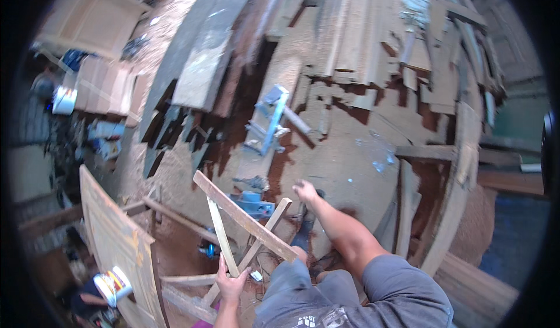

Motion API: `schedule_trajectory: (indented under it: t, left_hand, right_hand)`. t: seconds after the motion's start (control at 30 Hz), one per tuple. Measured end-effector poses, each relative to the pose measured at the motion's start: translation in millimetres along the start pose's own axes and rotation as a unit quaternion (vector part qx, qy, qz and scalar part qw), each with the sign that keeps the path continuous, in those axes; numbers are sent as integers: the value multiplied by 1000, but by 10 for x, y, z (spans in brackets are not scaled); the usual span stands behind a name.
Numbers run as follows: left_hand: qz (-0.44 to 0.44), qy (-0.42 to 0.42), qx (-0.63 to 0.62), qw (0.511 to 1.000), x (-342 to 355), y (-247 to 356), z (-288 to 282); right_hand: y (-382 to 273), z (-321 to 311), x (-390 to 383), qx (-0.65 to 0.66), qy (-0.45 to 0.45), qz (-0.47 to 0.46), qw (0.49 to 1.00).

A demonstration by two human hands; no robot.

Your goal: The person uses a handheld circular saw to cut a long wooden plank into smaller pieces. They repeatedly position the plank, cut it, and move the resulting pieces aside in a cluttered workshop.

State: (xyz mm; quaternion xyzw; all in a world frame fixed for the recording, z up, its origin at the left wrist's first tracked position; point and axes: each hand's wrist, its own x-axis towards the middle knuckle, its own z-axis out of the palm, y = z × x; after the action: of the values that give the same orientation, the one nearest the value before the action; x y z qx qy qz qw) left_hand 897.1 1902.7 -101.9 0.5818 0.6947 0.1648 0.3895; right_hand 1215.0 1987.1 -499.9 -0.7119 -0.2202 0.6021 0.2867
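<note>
White marks of lettering and a number run across the front of the grey shirt, partly cut by the lower edge of the view; a white bucket at lower left carries a red-and-yellow label, its print blurred; a second white bucket, further up on the left, bears a blue label too small to make out; the wooden frame is in front of the person's legs, a little left of the middle of the view; it shows a brown, rough-looking long bar slanting down to the right, its lower end by the person's knee, with a thin, paler, yellowish strip and another slanting bar crossing it; the left grip is grasping the lower end of the pale strip, thumb up along it; the right grip is stretched forward, fingers curled, above the ground beyond the frame, and I cannot tell whether anything is in it; a blue power tool sits just beyond the long bar, partly hidden by it; further ahead a blue metal tool lies on a plank, near stacked boards
</note>
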Motion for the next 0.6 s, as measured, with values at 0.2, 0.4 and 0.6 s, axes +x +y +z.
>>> schedule_trajectory:
  t: [0.2, 0.4, 0.6]
  left_hand:
    - [150, -93, -15, 984, 511, 193, 608]
    - [371, -241, 14, 897, 714, 1407, 1476]
    - [621, -380, 65, 683, -394, 2650, 2342]
  right_hand:
    - [422, -1357, -2671, 70, 44, 103, 991]
    - [178, -1989, -4839, 363, 167, 69, 914]
    - [-205, -2028, -6575, 193, 249, -15, 949]
